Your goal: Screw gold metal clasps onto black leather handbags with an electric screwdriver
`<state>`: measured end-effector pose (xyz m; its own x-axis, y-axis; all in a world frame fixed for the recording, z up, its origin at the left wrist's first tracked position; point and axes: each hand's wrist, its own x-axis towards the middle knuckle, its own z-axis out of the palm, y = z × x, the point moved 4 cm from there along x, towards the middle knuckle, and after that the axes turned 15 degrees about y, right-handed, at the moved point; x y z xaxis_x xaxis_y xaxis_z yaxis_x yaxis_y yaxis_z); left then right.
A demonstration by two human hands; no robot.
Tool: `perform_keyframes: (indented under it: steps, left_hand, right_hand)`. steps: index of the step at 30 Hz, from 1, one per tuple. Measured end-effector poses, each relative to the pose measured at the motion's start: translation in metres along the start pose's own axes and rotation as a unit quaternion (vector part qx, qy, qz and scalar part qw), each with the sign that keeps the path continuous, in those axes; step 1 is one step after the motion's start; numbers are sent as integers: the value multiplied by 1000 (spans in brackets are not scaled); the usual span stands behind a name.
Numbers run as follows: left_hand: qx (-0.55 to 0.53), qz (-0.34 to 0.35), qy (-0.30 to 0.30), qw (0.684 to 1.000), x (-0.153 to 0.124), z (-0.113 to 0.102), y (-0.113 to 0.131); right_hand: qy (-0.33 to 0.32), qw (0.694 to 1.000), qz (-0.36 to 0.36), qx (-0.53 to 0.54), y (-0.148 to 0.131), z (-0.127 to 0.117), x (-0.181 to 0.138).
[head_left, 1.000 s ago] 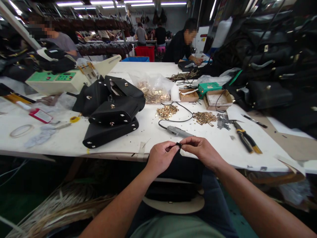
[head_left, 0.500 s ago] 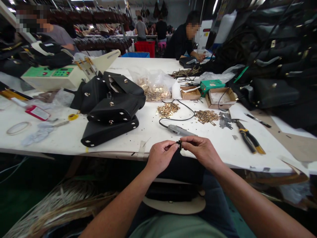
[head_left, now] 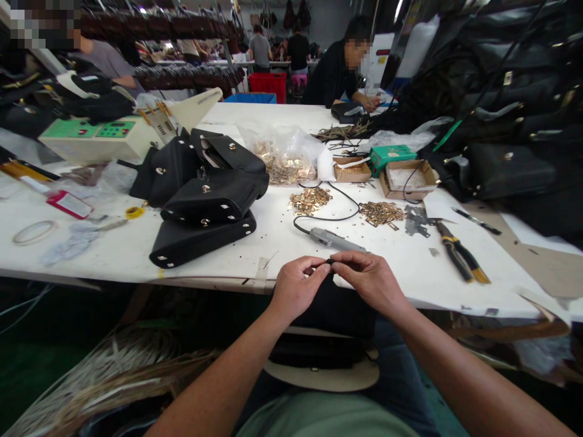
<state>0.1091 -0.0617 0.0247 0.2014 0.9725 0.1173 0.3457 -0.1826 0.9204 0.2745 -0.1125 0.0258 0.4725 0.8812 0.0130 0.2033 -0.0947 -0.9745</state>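
Two hands, the left hand (head_left: pixel 298 290) and right hand (head_left: pixel 370 280), pinch together on a tiny black piece (head_left: pixel 329 262), probably light and fumbly, best gripped by fingertips at its ends.

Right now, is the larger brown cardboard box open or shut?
Open: the larger brown cardboard box has no lid; its pale inside shows and a black cable loops into it.

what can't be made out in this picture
All in the head view:
The small black piece pinched between the left hand and right hand: too small, mostly covered by fingertips.
The dark item on the lap: partly hidden behind the hands and forearms.
Contents of the clear bag: blurred by plastic.
The black bags at right: cut off by the frame edge.
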Motion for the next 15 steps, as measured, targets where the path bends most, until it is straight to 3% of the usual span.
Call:
perform_keyframes:
  steps: [8,15]
  left_hand:
    - [-88,-55,-22,994,3,4,-4]
    - [-135,-98,-42,985,8,11,-2]
  right_hand:
    - [-12,998,-48,-31,-13,0,-2]
    - [32,999,-6,-15,-8,-3,-1]
